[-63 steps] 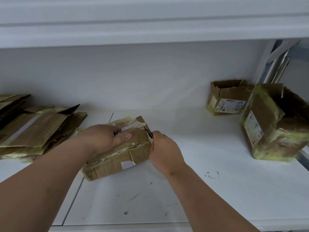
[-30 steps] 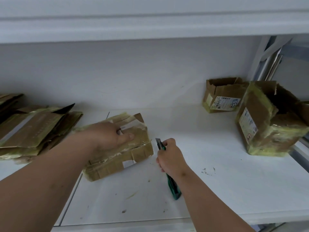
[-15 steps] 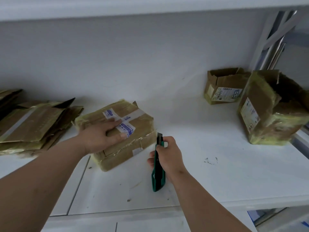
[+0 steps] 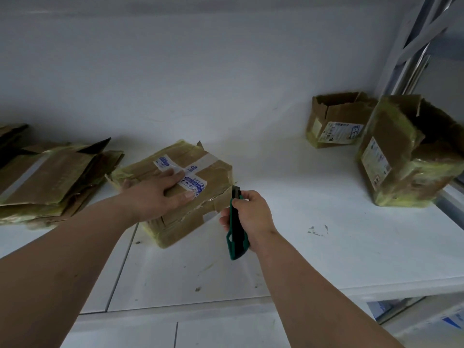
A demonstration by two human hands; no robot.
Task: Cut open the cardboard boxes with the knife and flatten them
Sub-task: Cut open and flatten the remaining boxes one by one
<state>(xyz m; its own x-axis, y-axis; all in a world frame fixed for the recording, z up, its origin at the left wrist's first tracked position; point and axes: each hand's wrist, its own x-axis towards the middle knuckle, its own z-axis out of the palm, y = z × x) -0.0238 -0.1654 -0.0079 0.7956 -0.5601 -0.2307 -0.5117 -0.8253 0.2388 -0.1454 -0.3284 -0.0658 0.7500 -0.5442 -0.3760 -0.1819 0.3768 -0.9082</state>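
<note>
A small taped cardboard box [image 4: 211, 172] lies on the white shelf [image 4: 326, 247], its top crossed by white and blue printed tape. My left hand [image 4: 155, 194] lies flat on the box's top with straight fingers. My right hand [image 4: 253, 217] grips a green utility knife [image 4: 236, 237] just right of the box. The knife's dark tip points up at the box's right edge, close to it; contact is unclear.
A stack of flattened cardboard [image 4: 50, 177] lies at the left. Two opened boxes stand at the right: a small one [image 4: 334, 121] by the back wall and a larger one [image 4: 406, 156] near the shelf's right end. A metal frame [image 4: 414, 46] rises behind them.
The box was turned over, so its taped face now shows on top. My right hand drew the knife away from the box, then brought it upright beside the right edge.
</note>
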